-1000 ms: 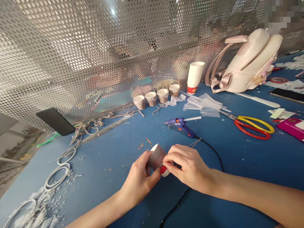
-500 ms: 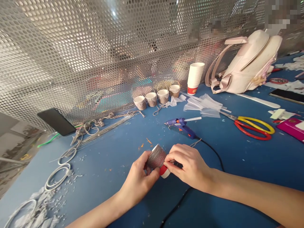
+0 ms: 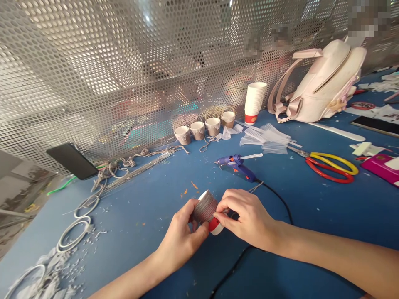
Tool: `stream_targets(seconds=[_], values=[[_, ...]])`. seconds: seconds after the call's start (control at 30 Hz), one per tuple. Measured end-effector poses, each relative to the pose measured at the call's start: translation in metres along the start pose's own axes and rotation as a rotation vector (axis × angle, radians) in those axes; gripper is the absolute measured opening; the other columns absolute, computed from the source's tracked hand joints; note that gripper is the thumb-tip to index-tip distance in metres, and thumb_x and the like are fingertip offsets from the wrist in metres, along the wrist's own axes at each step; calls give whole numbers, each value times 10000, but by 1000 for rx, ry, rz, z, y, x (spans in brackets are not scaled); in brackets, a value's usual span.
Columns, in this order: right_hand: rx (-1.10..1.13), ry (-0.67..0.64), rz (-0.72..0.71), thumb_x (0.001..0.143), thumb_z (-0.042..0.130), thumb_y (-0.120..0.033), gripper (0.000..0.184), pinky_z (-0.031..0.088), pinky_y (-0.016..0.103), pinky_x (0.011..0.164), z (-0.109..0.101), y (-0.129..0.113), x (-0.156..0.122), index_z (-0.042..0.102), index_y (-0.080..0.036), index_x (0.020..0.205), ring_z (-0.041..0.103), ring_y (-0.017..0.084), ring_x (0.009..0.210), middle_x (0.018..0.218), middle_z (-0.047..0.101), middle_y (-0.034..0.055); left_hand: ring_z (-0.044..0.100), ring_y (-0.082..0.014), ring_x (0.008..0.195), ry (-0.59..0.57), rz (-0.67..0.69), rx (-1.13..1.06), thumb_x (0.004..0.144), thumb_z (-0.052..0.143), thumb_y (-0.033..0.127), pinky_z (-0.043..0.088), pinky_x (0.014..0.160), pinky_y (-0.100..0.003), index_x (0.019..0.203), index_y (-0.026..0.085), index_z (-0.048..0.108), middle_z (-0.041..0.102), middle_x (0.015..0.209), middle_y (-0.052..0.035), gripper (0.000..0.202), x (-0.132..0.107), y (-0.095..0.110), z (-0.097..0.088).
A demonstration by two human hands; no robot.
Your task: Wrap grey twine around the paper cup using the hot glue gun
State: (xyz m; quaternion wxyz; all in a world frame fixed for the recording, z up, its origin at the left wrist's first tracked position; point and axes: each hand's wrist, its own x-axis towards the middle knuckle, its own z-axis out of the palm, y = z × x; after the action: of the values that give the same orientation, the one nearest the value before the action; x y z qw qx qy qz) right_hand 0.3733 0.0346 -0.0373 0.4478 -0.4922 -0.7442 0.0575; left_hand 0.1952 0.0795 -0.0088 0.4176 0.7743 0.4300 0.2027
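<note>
Head view, left fingers (image 3: 201, 233) gripping one cup (image 3: 205, 208), right fingers (image 3: 229, 203) pinching seemingly one cord (image 3: 256, 187)

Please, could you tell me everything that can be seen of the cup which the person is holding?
The cup looks like paper and is tilted, its white mouth toward the upper left of the picture. Gray cord is wound closely around its upper part; below, a red band and a white base show. The left hand grips it from the side, while the right hand appears to pinch the cord at its right edge. It is held over the blue table.
</note>
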Motion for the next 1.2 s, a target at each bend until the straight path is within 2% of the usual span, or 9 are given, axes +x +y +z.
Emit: stream_targets(seconds=[0.27,0.4,0.73,1.07,1.2], values=[[13,2,1,879,568,-222,168,405,262,597,-1,-2,0,550,-199,713,544,123,599,655,587,-12,440,-126,592,18,61,5,709,512,196,409,542,-232,769,196,546,504,657,29,69,-1,-2,-2],[23,0,8,878,564,-222,166,409,264,595,-1,-3,0,550,-197,715,544,125,598,653,591,-10,455,-130,608,21,94,10,706,526,219,428,561,-238,781,199,541,518,679,21,79,-2,-2,-2],[11,-14,-10,894,550,-215,158,404,275,615,-2,0,-2,573,-188,740,547,129,616,678,600,-3,453,-114,582,64,69,-9,754,604,296,411,542,-213,742,200,533,495,640,42,121,0,-3,1],[-5,9,-43,900,542,-213,171,387,272,599,0,-1,-1,558,-181,732,531,125,605,665,593,-2,444,-129,616,5,13,-79,772,590,377,397,569,-239,736,190,520,476,661,31,203,-2,1,-1],[9,6,-34,902,543,-226,174,390,269,607,0,0,-2,554,-187,733,531,122,610,672,595,-6,441,-129,621,-1,18,-84,775,576,358,395,576,-241,752,186,523,480,668,31,182,-2,2,-2]])
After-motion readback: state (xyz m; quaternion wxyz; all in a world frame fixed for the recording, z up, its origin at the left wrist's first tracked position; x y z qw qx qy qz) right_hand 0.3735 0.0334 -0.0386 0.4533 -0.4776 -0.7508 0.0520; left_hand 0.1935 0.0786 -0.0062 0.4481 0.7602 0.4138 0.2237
